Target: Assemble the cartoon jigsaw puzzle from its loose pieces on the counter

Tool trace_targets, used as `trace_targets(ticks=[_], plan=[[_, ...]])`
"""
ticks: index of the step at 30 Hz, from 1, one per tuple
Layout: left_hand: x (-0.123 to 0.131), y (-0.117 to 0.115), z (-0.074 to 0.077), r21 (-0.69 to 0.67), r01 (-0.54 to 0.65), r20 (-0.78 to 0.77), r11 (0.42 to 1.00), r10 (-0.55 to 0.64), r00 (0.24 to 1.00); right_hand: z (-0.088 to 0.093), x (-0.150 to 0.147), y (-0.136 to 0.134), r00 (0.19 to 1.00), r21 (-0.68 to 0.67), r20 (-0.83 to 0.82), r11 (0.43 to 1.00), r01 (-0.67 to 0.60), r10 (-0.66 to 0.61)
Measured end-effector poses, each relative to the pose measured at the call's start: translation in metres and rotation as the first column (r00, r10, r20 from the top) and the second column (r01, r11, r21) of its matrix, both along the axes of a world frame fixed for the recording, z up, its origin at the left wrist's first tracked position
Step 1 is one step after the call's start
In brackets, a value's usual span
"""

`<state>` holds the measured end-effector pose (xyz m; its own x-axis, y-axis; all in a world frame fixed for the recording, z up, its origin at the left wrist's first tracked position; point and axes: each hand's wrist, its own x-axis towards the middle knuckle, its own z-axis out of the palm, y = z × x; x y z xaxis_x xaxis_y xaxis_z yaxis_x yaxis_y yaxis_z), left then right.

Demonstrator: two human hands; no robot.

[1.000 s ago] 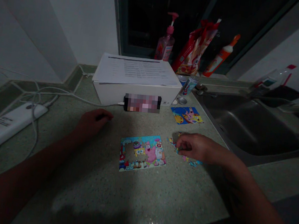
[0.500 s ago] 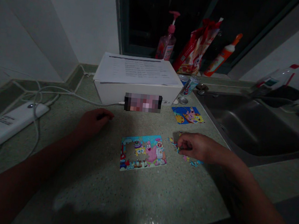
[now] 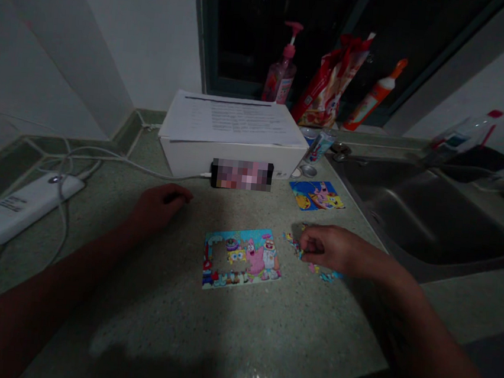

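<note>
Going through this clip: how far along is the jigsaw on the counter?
Done: most of the rectangular cartoon jigsaw puzzle lies assembled on the speckled green countertop, its border and figures in place. In hand: the right hand is at a strip of loose coloured puzzle pieces beside it; whether it grips one is unclear. Left: an open gap in the puzzle's left half.

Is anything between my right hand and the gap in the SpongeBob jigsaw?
Nothing raised stands in the way. Between the right hand, at the loose jigsaw pieces, and the gap lie only a strip of speckled countertop and the flat assembled jigsaw itself.
</note>
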<state>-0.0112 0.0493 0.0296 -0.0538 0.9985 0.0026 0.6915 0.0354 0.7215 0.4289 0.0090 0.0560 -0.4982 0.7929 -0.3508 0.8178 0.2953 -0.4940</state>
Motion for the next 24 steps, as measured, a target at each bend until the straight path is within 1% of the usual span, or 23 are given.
trace_targets(ticks=[8,20,24], plan=[[0.0,-0.0007,-0.0002,0.002,0.001,0.005,1.0,-0.001,1.0,0.0056,-0.0042,-0.0016,1.0,-0.015,0.019,1.0,0.019,-0.018],[-0.001,0.0001,-0.0023,0.003,0.007,-0.014,1.0,-0.007,1.0,0.0046,-0.0013,-0.0012,1.0,0.008,-0.007,1.0,-0.012,0.012],[-0.0012,0.0002,-0.0017,-0.005,0.009,-0.032,1.0,-0.009,0.999,0.0059,0.0022,-0.0015,1.0,-0.001,-0.006,1.0,0.002,-0.002]])
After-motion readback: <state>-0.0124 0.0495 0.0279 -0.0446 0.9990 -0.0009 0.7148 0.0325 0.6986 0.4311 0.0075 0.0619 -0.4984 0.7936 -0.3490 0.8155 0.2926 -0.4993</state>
